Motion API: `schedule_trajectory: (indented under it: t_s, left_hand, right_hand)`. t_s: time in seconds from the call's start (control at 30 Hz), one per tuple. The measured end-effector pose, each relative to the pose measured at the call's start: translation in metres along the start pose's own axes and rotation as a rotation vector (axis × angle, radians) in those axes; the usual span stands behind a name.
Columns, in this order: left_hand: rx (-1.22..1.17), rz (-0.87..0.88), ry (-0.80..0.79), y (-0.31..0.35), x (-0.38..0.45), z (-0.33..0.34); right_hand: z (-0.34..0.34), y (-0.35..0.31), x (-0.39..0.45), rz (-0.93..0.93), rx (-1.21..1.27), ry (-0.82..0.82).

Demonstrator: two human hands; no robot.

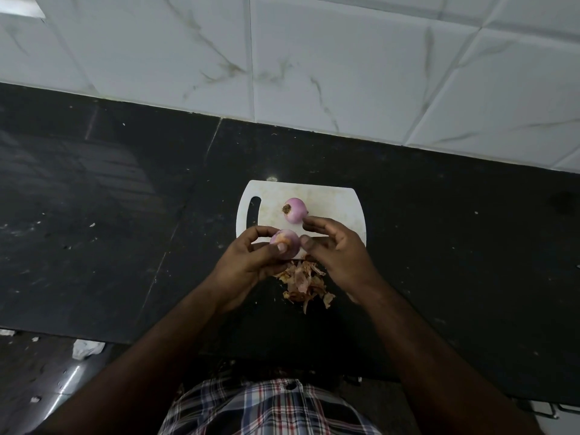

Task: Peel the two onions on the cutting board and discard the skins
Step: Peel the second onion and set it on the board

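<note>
A white cutting board [335, 202] lies on the black counter. One peeled pink onion [295, 209] rests on the board, its root end facing left. My left hand [248, 262] grips a second pink onion [287, 243] above the board's near edge, thumb on its front. My right hand [339, 249] is just right of that onion, thumb tip at its side and fingers loosely curled over the board, holding nothing that I can see. A heap of brown onion skins [304, 284] lies on the counter just in front of the board, between my wrists.
The black stone counter [125, 215] runs left and right, backed by a white marble-tiled wall [314, 64]. Small scraps speckle the counter. The counter's front edge is near my body, with crumpled white litter [86, 348] on the floor at lower left.
</note>
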State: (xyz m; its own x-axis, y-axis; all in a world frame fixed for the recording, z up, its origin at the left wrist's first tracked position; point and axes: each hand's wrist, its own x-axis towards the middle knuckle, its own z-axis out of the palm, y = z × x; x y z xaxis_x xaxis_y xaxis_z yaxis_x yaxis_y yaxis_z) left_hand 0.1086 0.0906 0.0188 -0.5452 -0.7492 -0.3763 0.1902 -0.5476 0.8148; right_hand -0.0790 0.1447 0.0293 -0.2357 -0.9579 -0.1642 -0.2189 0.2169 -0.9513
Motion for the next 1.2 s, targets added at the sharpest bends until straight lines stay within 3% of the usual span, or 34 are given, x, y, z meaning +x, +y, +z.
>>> schedule_trajectory:
  t_s: [0.17, 0.37, 0.9, 1.2]
  left_hand:
    - [-0.026, -0.014, 0.011, -0.001, 0.002, 0.000]
    - [-0.061, -0.035, 0.034, 0.003, 0.002, 0.001]
    - [-0.077, -0.023, 0.043, 0.000, 0.000, 0.006]
    - [-0.106, -0.039, 0.039, 0.000, 0.000, 0.007]
  right_hand:
    - [0.008, 0.002, 0.003, -0.014, -0.019, 0.121]
    - [0.006, 0.001, -0.001, -0.026, -0.231, 0.080]
    - [0.016, 0.002, -0.001, 0.061, 0.177, 0.086]
    - [0.018, -0.001, -0.005, 0.019, 0.159, 0.157]
